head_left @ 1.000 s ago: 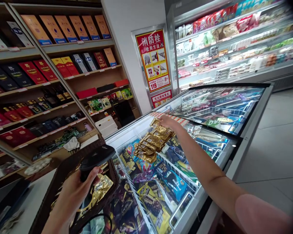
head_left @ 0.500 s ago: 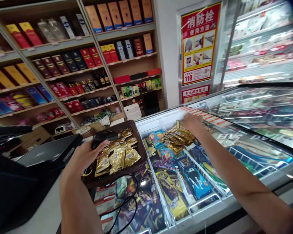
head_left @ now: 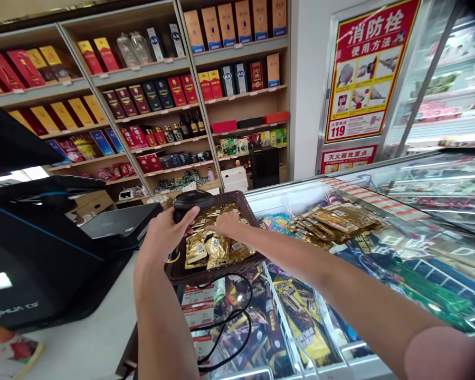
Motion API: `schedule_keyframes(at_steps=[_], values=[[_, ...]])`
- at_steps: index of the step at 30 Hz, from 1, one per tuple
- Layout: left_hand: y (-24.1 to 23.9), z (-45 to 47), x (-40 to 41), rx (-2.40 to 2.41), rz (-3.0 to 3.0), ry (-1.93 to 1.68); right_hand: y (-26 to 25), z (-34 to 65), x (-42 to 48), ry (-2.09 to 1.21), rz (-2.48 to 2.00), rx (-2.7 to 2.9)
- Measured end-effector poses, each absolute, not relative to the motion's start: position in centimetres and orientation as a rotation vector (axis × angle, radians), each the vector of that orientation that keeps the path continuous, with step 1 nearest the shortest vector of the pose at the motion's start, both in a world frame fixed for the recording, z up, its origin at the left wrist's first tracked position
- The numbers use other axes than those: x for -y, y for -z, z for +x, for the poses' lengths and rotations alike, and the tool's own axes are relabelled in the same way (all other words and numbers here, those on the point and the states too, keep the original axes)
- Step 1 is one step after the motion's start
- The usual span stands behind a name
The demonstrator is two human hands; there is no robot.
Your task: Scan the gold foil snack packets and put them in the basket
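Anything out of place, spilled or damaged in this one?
Mildly odd: a fanned pile of gold packets lies over the freezer, apart from the similar packets in the brown basket; I can't tell whether glass is under it. Nothing looks spilled or damaged.

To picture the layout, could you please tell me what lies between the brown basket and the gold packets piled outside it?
In the head view, light-blue packaging shows between the basket and the gold pile; the right forearm crosses just below.
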State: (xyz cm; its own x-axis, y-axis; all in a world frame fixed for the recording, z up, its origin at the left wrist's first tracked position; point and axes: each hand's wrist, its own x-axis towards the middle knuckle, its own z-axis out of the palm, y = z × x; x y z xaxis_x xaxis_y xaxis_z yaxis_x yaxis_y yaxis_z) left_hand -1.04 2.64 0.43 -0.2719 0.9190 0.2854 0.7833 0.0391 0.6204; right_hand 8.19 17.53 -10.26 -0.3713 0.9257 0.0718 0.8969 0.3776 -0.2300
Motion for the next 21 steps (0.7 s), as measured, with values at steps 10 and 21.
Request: schedule_keyframes(at_steps=[10, 21], values=[[0.9, -1.4, -4.4, -1.993, 1.755, -1.232, 10.3, 11.2, -19.1, -0.555, -1.565, 2.076], [2.1, 4.3, -6.5, -1.458, 1.757, -1.223, 9.6, 32.8, -17.6, -0.654, -1.109, 1.384]])
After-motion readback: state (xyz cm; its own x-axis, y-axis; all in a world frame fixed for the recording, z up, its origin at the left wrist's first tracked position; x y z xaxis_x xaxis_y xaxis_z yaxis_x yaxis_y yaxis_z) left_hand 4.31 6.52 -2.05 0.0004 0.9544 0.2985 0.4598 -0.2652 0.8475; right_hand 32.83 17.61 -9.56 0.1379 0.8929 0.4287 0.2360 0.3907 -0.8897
